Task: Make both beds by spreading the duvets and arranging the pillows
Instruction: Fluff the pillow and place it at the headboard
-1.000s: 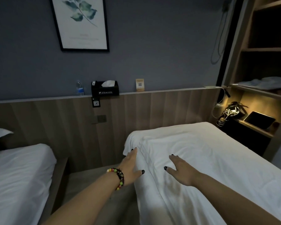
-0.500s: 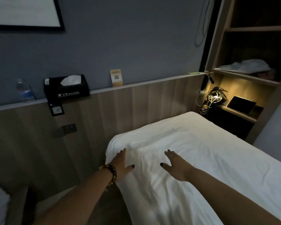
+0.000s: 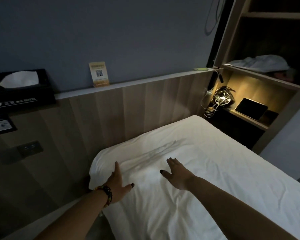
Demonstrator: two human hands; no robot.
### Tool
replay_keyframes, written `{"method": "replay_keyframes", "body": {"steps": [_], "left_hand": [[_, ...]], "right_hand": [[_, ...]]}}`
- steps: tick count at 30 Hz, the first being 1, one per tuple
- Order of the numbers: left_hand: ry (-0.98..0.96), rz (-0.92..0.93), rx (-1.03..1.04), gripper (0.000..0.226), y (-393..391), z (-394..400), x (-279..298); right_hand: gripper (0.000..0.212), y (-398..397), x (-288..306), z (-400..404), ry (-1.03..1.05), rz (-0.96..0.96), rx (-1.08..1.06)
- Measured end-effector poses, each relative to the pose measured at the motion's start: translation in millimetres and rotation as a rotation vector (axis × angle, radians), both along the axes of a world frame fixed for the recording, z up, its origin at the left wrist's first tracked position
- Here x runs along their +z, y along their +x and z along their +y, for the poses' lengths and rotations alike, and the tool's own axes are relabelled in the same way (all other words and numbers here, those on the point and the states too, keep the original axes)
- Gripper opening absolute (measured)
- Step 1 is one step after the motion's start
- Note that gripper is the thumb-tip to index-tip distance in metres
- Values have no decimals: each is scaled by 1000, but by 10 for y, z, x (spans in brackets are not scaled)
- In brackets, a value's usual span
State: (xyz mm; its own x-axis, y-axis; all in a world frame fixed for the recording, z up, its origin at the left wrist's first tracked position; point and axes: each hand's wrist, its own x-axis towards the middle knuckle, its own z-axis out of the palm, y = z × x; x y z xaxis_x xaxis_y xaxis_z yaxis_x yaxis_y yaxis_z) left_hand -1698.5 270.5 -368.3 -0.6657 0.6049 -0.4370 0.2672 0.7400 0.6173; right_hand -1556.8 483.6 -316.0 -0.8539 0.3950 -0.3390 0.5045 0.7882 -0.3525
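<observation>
The white cloth duvet [image 3: 206,179] is pressed flat under both hands, fingers straight and released. The left hand [image 3: 117,183], with a beaded bracelet [image 3: 106,194] at its wrist, is laid at the duvet's near corner; the right hand [image 3: 177,174] is laid just beside it. Beyond the fingertips, the wooden headboard panel [image 3: 137,108] is seen, with a black tissue box [image 3: 21,89] on its ledge.

the white duvet [image 3: 206,170] lies spread over the bed, covering it from the head edge by the wooden headboard down past the near edge. it is mostly flat with soft wrinkles, a faint grey smudge near the head, and hangs over the left corner.
</observation>
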Motion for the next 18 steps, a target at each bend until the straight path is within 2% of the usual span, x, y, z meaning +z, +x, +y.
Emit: {"method": "replay_keyframes", "body": {"steps": [7, 14, 18], "left_hand": [[11, -139, -21, 119, -442, 455, -425], [26, -338, -2, 126, -1181, 979, -1141], [-62, -449, 44, 126, -1577, 1134, -1529]], "right_hand": [[73, -398, -391, 220, -61, -71, -44], [73, -962, -846, 457, -137, -153, -252], [67, -1320, -1124, 516, -195, -197, -376]]}}
